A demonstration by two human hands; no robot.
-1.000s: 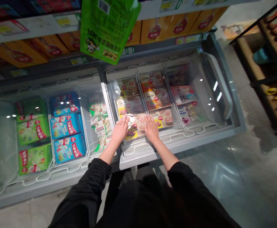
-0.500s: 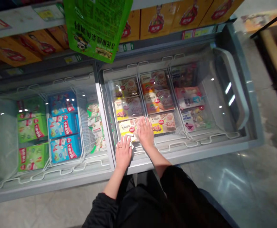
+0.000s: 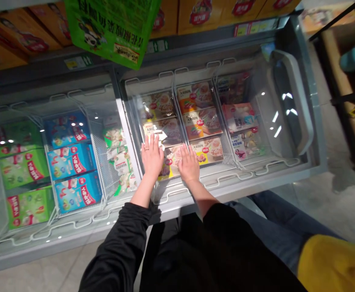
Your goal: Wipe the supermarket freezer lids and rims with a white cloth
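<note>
My left hand (image 3: 152,159) lies with its fingers stretched forward on the clear lid of a chest freezer, a ring on one finger. It presses on a crumpled white wipe (image 3: 160,138), which shows past its fingertips and is partly hidden under the hand. My right hand (image 3: 189,164) rests flat on the same lid, fingers straight, with nothing visible in it. Beneath the lid, a boxed frozen food pack (image 3: 169,164) lies between and partly behind my hands. Another box (image 3: 207,150) sits to the right of my right hand.
Green packs (image 3: 25,168) and blue packs (image 3: 72,158) fill the freezer's left side. A green pouch (image 3: 110,28) hangs over the back edge below orange boxes (image 3: 207,16). At the lower right is another person's yellow garment (image 3: 332,263) and jeans. A dark rack (image 3: 344,97) stands at right.
My left hand has slid forward and left over the lid with the white wipe. My right hand stays near the same box. A person's jeans and yellow garment have come into view.
</note>
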